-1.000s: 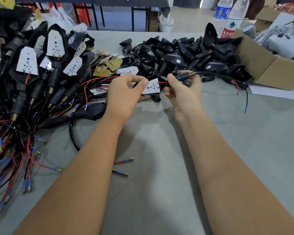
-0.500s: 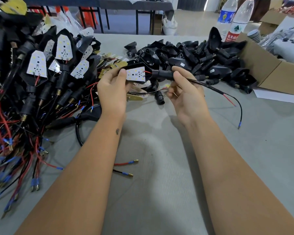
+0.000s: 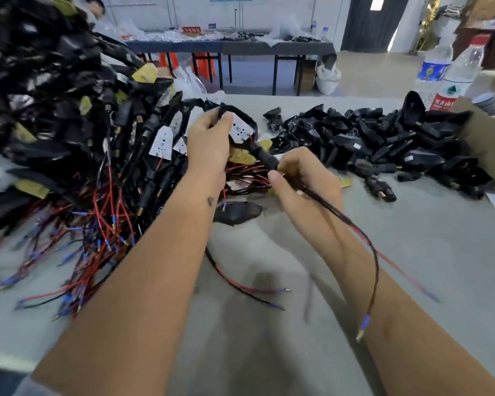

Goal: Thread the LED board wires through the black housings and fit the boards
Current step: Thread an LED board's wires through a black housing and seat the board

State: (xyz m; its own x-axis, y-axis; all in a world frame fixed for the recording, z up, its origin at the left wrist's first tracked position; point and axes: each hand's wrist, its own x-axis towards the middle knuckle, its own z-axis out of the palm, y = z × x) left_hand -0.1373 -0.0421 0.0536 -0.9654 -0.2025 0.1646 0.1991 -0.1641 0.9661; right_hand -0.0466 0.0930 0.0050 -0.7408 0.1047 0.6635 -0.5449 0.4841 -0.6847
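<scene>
Your left hand grips the black housing above the table, thumb pressed on the white LED board seated in it. Your right hand pinches the housing's stem; its wires trail over your forearm.

grey table carries wired housings left, empty black housings right, cardboard box.
</scene>
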